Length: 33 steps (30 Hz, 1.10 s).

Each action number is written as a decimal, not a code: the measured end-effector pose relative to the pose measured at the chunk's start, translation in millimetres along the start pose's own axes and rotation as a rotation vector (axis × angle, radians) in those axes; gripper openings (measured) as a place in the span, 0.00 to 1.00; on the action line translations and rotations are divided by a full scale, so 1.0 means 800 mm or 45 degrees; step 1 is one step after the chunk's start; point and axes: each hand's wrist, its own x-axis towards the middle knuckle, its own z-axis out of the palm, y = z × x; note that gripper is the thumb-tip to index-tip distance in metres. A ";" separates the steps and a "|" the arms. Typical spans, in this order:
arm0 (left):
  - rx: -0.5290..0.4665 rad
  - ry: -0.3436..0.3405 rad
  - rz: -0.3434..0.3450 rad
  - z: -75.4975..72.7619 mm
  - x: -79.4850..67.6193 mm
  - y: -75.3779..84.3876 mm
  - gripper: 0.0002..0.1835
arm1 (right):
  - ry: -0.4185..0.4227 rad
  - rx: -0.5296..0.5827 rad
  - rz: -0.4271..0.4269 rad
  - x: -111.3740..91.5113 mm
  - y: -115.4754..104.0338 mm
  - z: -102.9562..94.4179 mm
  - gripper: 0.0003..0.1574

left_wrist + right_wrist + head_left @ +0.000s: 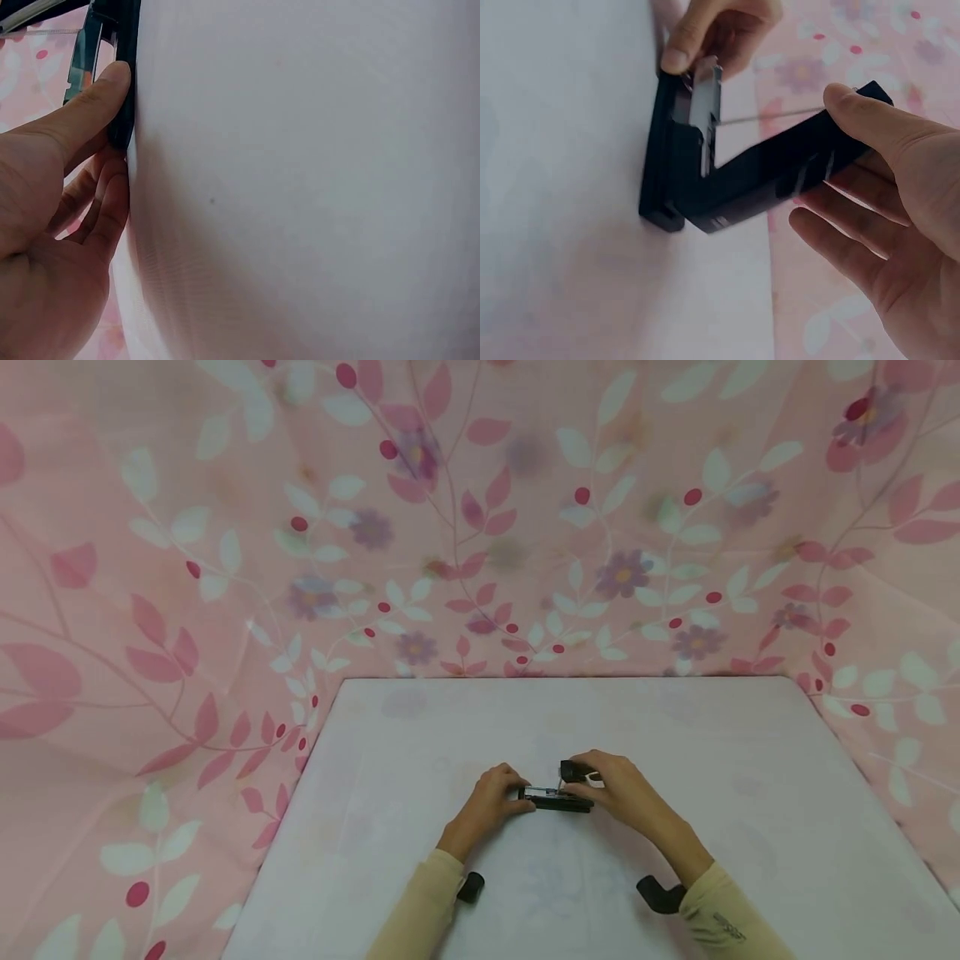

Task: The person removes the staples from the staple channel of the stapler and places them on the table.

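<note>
A black stapler (pixel 561 805) stands on the white table with its top cover (pixel 780 169) swung up and back, hinged at the end nearer my right hand. Its silver magazine rail (pixel 704 105) lies exposed over the base, and a thin metal rod (pixel 772 116) runs from the rail to the raised cover. My left hand (pixel 491 797) grips the front end of the base, thumb on the near side and fingers behind. With thumb and fingers, my right hand (pixel 621 787) holds the free end of the lifted cover.
The white tabletop (pixel 405 760) extends all around the stapler. Pink floral cloth (pixel 465 527) hangs behind the table and along both sides. Black wrist-worn devices (pixel 660 894) sit by both sleeves, low over the table.
</note>
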 end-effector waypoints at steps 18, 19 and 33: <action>-0.008 0.000 -0.022 0.003 -0.002 -0.004 0.19 | 0.029 -0.072 0.058 -0.038 0.036 -0.050 0.23; -0.008 -0.001 -0.026 0.003 -0.002 -0.003 0.19 | 0.029 -0.075 0.060 -0.041 0.040 -0.052 0.23; 0.000 0.008 -0.037 0.003 -0.001 -0.001 0.19 | 0.036 -0.095 0.136 -0.067 0.080 -0.056 0.21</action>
